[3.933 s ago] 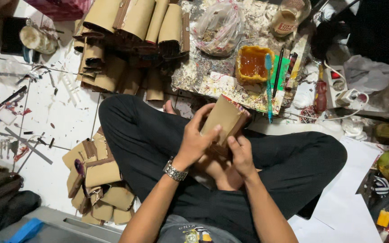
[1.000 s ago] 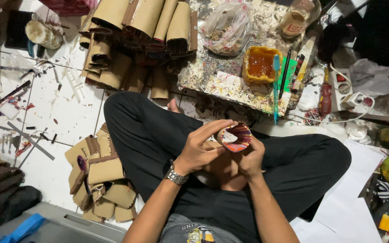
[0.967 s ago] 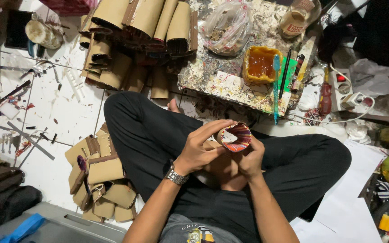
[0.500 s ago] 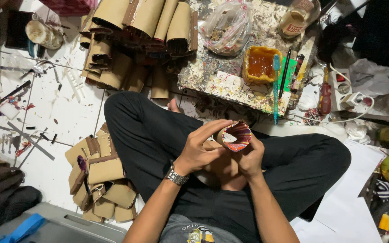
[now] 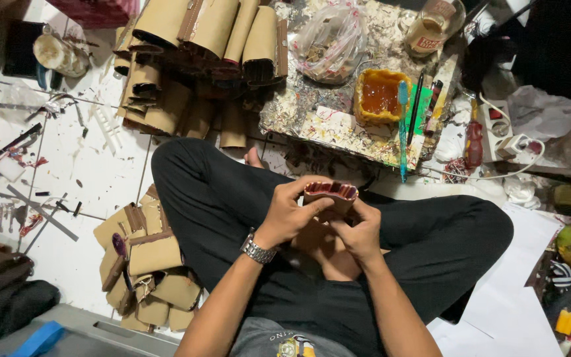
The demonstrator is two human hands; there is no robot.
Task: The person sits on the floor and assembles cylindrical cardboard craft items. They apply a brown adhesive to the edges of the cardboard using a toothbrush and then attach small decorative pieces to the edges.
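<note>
Above crossed legs, left hand (image 5: pixel 290 215) and right hand (image 5: pixel 359 233) fingers clasp a brown pouch (image 5: pixel 329 196), its body mostly hidden.

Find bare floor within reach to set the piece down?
Freest: white paper sheets by the right knee. Littered tile between the upper tan stack and lower tan pile. Crowded: spattered board ahead, with glue tub.

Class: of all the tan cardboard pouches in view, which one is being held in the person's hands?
The pouch over the lap, gripped by left hand and right hand, red-lined mouth facing up; the rest lie in floor piles.
</note>
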